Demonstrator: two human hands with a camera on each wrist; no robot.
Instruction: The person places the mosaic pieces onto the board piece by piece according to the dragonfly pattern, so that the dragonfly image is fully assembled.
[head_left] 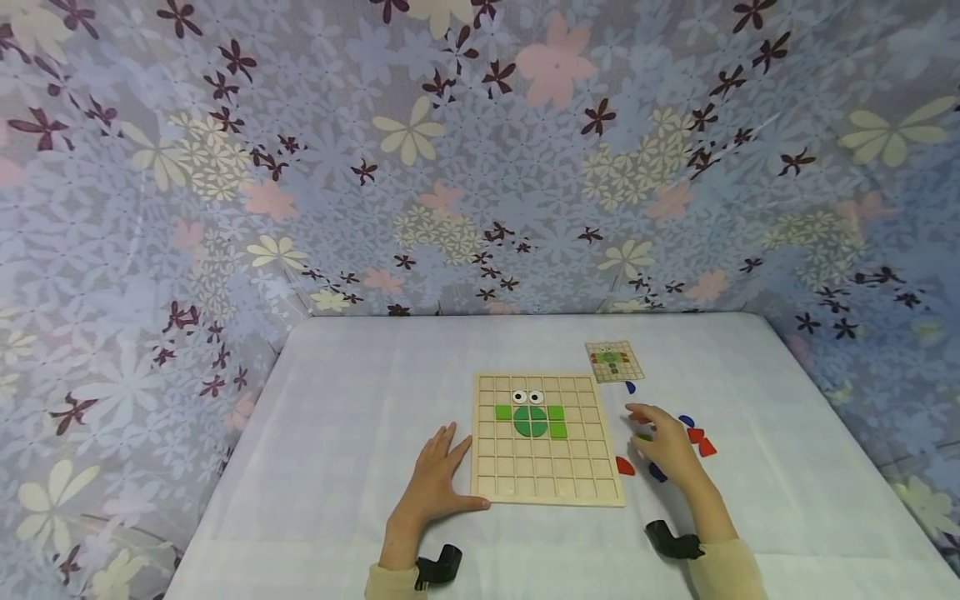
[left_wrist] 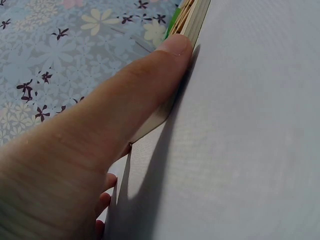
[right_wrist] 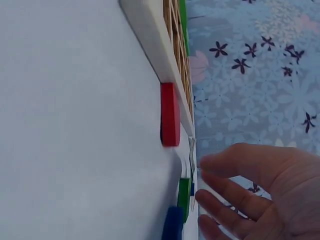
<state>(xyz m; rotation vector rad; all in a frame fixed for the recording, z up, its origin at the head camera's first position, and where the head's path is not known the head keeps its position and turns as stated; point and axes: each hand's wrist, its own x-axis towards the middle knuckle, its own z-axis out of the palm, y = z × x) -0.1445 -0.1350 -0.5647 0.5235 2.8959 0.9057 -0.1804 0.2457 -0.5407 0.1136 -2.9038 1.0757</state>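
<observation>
A wooden grid board point(head_left: 547, 487) lies flat on the table. On it are two white eye discs point(head_left: 527, 397), a dark green round shape point(head_left: 531, 422) made of quarter pieces, and several light green squares point(head_left: 558, 430). My left hand point(head_left: 435, 483) rests at the board's lower left corner, fingers spread along the side, thumb point(left_wrist: 172, 50) against the near edge. To the right of the board hovers my right hand point(head_left: 667, 442), its fingers loosely bent with a gap to the thumb and nothing between them. Under it lies a green piece point(right_wrist: 184, 199), partly hidden in the head view.
A small pattern card point(head_left: 615, 361) lies beyond the board's upper right corner. Red pieces point(head_left: 707, 447) and blue pieces point(head_left: 686, 421) are scattered around the right hand. A red quarter piece point(head_left: 625, 466) sits by the board's right edge. Flowered cloth hangs behind the table.
</observation>
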